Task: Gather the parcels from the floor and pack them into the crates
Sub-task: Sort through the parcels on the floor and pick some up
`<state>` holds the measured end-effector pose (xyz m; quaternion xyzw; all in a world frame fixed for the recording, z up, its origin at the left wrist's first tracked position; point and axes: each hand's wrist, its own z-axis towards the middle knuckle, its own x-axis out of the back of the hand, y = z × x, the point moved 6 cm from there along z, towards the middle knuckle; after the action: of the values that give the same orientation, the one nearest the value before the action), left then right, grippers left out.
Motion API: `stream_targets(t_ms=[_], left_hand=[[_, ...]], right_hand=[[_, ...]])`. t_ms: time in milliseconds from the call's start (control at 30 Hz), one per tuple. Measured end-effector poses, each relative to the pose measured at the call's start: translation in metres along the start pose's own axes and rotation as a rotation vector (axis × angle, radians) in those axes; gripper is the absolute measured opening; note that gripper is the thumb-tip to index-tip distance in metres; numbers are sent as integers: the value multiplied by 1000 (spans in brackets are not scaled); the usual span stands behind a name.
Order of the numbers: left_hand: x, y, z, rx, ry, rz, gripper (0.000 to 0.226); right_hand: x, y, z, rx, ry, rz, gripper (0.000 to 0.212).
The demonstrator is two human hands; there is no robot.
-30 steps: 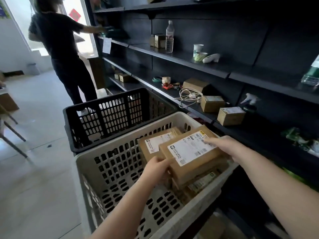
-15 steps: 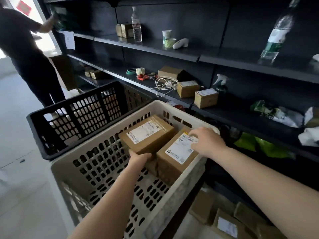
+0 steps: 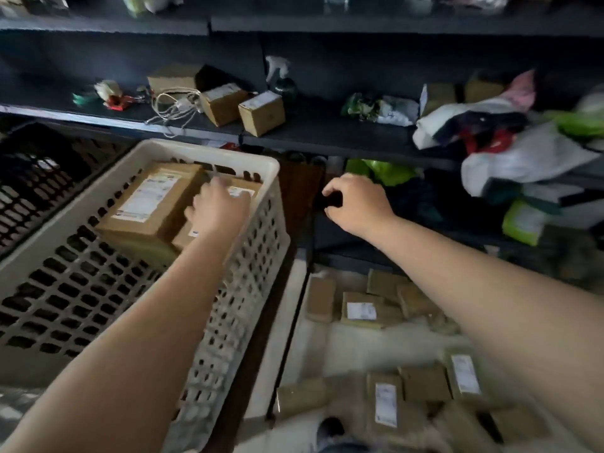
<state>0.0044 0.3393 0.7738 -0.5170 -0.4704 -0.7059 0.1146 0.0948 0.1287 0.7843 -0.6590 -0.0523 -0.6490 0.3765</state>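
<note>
At far left a black crate (image 3: 39, 178) stands beside a white crate (image 3: 255, 165), both below a dark shelf (image 3: 327, 138) cluttered with small boxes, cables and bags. Two parcels (image 3: 150, 204) lie in the white crate's far corner. The left hand (image 3: 219, 212) rests on them, fingers loose; blur hides whether it grips. The right hand (image 3: 356, 204) hangs past the crate's edge, half curled, empty. More parcels (image 3: 361, 310) lie scattered on the pale floor (image 3: 353, 351) at right.
</note>
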Motion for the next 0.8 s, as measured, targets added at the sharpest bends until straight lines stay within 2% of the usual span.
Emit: stream_targets(t_ms=[133,200,333,467,600,733,800], left_hand=[[-74,94,-55,-442,-135,152,43],[-116,111,-81,-520,-234,191,42],[-201,99,-111,-406,-457,124,39],[-281,61,-135,-281,-595,157,34],[-348,-12,-150,-87,-629,146,32],[-418,-129,-173,278,-624,47,34],[-451,-188,-187,389,-603,28,32]], right_hand=[[5,60,-26,-74,-49,-138,34],[8,100,-41,-132,-55,-167,36],[2,184,-73,-279,-69,-122,33],[-50,247,-101,-360,-172,-109,33],[-153,283,-122,-396,-361,-21,39],[-293,306,-156,-349,-651,23,41],[-363,319,-180,-341,-765,13,39]])
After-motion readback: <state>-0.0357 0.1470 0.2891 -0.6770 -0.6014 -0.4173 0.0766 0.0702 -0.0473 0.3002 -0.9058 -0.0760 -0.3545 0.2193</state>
